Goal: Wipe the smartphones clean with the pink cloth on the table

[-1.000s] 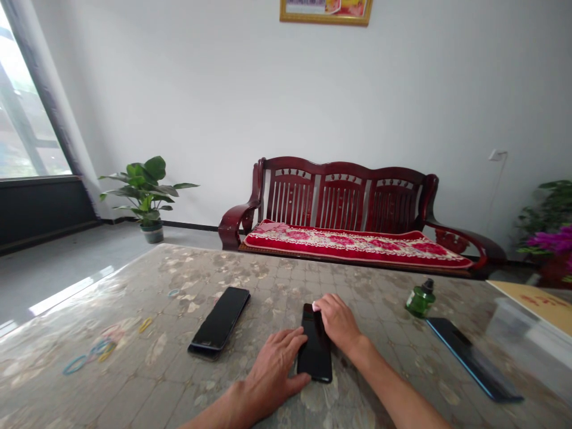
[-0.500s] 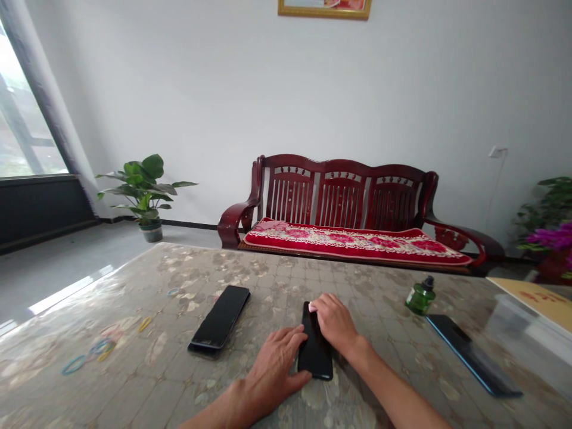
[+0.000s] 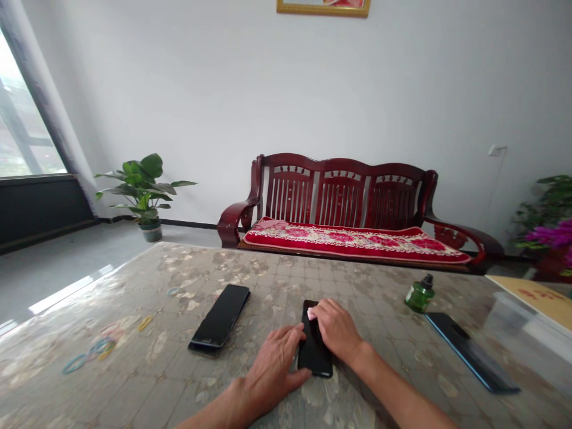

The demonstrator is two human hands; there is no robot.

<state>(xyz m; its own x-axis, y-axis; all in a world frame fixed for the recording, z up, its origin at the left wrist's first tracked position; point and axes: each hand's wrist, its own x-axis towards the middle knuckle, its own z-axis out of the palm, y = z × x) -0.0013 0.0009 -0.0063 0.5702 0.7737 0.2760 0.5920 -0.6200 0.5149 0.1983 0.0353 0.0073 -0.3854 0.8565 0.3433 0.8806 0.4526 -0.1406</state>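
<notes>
A black smartphone lies face up on the table in front of me. My left hand steadies it from the left, fingertips on its side edge and the thumb by its lower end. Curled over the upper part of the screen is my right hand, its fingers closed on a small pale pink piece. Only a corner of that piece shows, so its kind is unclear. Left of my hands, another black phone rests on top of a dark, flat object that is mostly covered.
A green pump bottle and a blue-edged dark phone are at the right, near a clear plastic box with a tan sheet. Coloured rubber bands lie at the left. Behind the patterned tabletop stands a wooden bench.
My right hand has shifted slightly down the phone's screen with the pale pink piece. My left hand and the phone have stayed in place.
</notes>
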